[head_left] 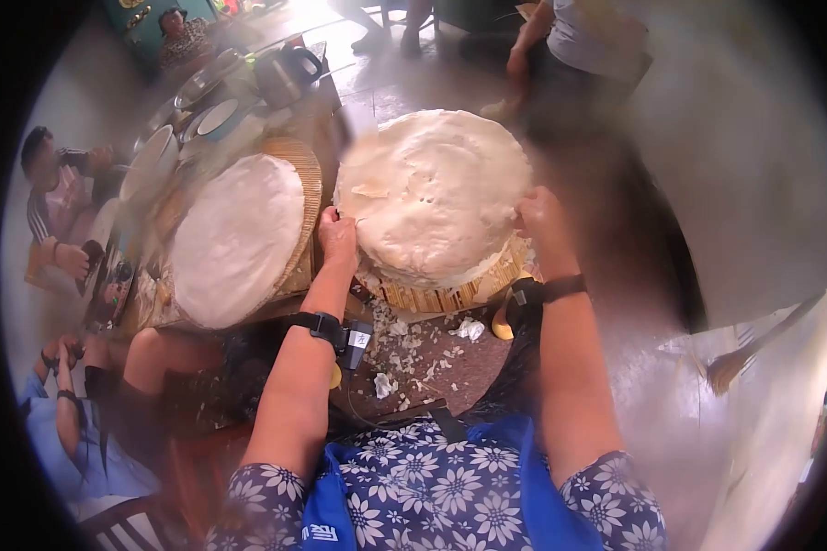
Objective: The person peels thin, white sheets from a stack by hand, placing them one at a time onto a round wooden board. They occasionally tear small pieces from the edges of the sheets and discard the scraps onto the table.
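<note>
A thick pile of large, pale, round flatbreads (pixel 436 193) lies before me, its top uneven with small holes and a torn flake. Beneath it a round slatted straw mat (pixel 432 296) shows along the near edge. My left hand (pixel 338 237) is closed on the flatbread's left edge, fingers pinched at the rim. On the opposite side my right hand (pixel 546 222) is closed at the right edge, its fingertips partly hidden. To the left, a second round flatbread (pixel 237 241), smooth and white, rests on another slatted mat (pixel 305 184).
Crumbs and crumpled white scraps (pixel 470 329) litter the floor below. Bowls (pixel 218 119) and a kettle (pixel 288 75) stand at the back left. People (pixel 60 197) sit at the left; another person (pixel 588 46) is at the back right. A broom (pixel 731 367) lies right.
</note>
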The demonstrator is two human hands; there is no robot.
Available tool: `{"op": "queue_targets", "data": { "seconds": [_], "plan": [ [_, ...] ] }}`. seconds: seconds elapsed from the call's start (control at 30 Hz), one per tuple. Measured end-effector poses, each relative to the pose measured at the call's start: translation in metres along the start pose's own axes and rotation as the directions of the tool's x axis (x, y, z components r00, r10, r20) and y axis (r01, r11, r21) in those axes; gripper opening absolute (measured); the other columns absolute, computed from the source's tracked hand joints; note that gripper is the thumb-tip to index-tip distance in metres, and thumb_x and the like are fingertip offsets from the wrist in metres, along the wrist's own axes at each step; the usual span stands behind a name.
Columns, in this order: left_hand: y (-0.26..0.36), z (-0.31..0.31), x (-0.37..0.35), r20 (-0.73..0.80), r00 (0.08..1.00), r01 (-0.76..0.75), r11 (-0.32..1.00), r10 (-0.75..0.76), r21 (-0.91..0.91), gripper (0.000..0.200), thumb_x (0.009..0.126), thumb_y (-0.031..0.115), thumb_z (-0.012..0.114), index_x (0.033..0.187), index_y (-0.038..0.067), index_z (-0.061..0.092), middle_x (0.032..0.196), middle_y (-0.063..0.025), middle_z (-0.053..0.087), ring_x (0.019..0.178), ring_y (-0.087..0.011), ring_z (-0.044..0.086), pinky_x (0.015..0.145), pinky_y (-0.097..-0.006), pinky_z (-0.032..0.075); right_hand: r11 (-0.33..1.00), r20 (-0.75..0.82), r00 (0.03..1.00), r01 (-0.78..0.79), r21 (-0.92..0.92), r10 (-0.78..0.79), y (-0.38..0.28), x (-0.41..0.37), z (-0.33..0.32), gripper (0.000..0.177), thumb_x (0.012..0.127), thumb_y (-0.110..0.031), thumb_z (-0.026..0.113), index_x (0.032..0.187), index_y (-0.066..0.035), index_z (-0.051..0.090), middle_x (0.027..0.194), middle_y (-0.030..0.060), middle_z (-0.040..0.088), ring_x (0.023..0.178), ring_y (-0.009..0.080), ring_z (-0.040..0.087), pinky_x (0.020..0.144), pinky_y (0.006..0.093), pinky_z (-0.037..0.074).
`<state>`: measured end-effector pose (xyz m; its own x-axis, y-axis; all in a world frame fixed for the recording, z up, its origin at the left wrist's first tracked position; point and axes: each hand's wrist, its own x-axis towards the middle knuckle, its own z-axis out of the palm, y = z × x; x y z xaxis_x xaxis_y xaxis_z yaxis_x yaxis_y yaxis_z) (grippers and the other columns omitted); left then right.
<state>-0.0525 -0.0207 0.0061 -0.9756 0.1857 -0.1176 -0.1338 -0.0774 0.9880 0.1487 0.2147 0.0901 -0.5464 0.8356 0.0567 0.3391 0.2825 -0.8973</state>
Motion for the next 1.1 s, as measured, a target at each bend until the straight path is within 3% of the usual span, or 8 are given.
{"op": "queue_targets", "data": {
  "seconds": [0.23, 0.47, 0.57, 0.67, 0.73, 0.83, 0.93, 1.1],
  "plan": [
    [-0.028, 0.002, 0.019, 0.016, 1.0, 0.004, 0.995, -0.002, -0.095, 0.051, 0.078, -0.006, 0.049, 0.128, -0.002, 0.038, 0.116, -0.0096, 0.054, 0.103, -0.0184, 0.053, 0.088, -0.0286, 0.042, 0.997, -0.004, 0.998, 0.068, 0.027, -0.068, 0.014, 0.011, 0.005, 0.017, 0.073, -0.007, 0.055, 0.09, -0.001, 0.054, 0.072, 0.0114, 0.063, 0.053, 0.018, 0.063, 0.045, 0.0303, 0.052],
    [-0.03, 0.004, 0.012, 0.04, 0.999, 0.007, 0.986, 0.0, -0.167, 0.052, 0.081, -0.005, 0.044, 0.132, -0.002, 0.036, 0.123, -0.0133, 0.053, 0.109, -0.0205, 0.052, 0.092, -0.0289, 0.04, 0.99, -0.009, 0.997, 0.071, -0.122, -0.072, 0.018, 0.029, 0.004, 0.016, 0.072, -0.008, 0.057, 0.087, -0.002, 0.055, 0.073, 0.0116, 0.063, 0.053, 0.0187, 0.062, 0.043, 0.0312, 0.052],
    [-0.027, -0.008, 0.007, 0.075, 0.997, 0.038, 0.974, -0.022, -0.222, 0.06, 0.08, -0.006, 0.047, 0.136, -0.003, 0.028, 0.131, -0.0148, 0.045, 0.118, -0.0209, 0.045, 0.097, -0.0299, 0.036, 0.952, -0.006, 0.999, 0.034, -0.303, -0.038, 0.012, 0.019, 0.006, 0.015, 0.072, -0.011, 0.059, 0.085, -0.002, 0.056, 0.073, 0.0121, 0.063, 0.061, 0.0204, 0.064, 0.051, 0.0332, 0.052],
    [-0.014, -0.013, -0.016, 0.066, 0.994, 0.096, 0.994, -0.093, -0.051, 0.06, 0.079, -0.006, 0.046, 0.136, -0.003, 0.028, 0.134, -0.0157, 0.041, 0.122, -0.0226, 0.042, 0.099, -0.0321, 0.034, 0.896, -0.182, 0.942, 0.191, -0.402, -0.282, 0.033, 0.031, 0.002, 0.015, 0.074, -0.014, 0.06, 0.083, -0.002, 0.056, 0.073, 0.0122, 0.063, 0.071, 0.0215, 0.065, 0.062, 0.0345, 0.051],
    [-0.013, -0.025, -0.029, 0.186, 0.976, 0.112, 0.994, -0.109, -0.006, 0.061, 0.079, -0.003, 0.048, 0.136, -0.003, 0.028, 0.136, -0.0158, 0.039, 0.123, -0.025, 0.04, 0.099, -0.0343, 0.034, 0.873, -0.251, 0.93, 0.125, -0.471, -0.268, 0.005, 0.018, 0.003, 0.014, 0.076, -0.016, 0.061, 0.083, -0.003, 0.058, 0.072, 0.0108, 0.062, 0.074, 0.02, 0.063, 0.068, 0.0331, 0.047],
    [-0.005, -0.048, -0.046, 0.396, 0.906, 0.185, 0.982, -0.151, -0.048, 0.047, 0.081, 0.003, 0.053, 0.127, 0.0, 0.043, 0.123, -0.0119, 0.049, 0.11, -0.0202, 0.05, 0.087, -0.0305, 0.043, 0.892, -0.209, 0.876, 0.387, -0.235, -0.435, 0.003, 0.019, 0.009, 0.012, 0.079, -0.014, 0.06, 0.082, -0.003, 0.06, 0.071, 0.0091, 0.061, 0.068, 0.0173, 0.059, 0.064, 0.0308, 0.046],
    [0.026, -0.088, -0.058, 0.589, 0.799, 0.265, 0.95, -0.122, -0.163, 0.034, 0.084, 0.006, 0.055, 0.117, 0.002, 0.052, 0.109, -0.0078, 0.057, 0.097, -0.017, 0.058, 0.08, -0.029, 0.048, 0.925, -0.139, 0.919, 0.348, -0.15, -0.368, -0.006, 0.014, 0.024, 0.011, 0.081, -0.013, 0.059, 0.083, -0.003, 0.061, 0.07, 0.0077, 0.061, 0.064, 0.0139, 0.055, 0.063, 0.0285, 0.045],
    [0.067, -0.184, -0.067, 0.355, 0.935, 0.116, 0.932, 0.015, -0.345, 0.03, 0.084, 0.01, 0.056, 0.114, 0.005, 0.054, 0.103, -0.0058, 0.059, 0.083, -0.0148, 0.06, 0.073, -0.0286, 0.05, 0.862, -0.049, 0.868, 0.483, -0.153, -0.494, -0.023, -0.014, 0.061, 0.009, 0.082, -0.01, 0.058, 0.085, -0.002, 0.06, 0.069, 0.0066, 0.06, 0.063, 0.012, 0.054, 0.06, 0.0272, 0.045]
  ]
}}
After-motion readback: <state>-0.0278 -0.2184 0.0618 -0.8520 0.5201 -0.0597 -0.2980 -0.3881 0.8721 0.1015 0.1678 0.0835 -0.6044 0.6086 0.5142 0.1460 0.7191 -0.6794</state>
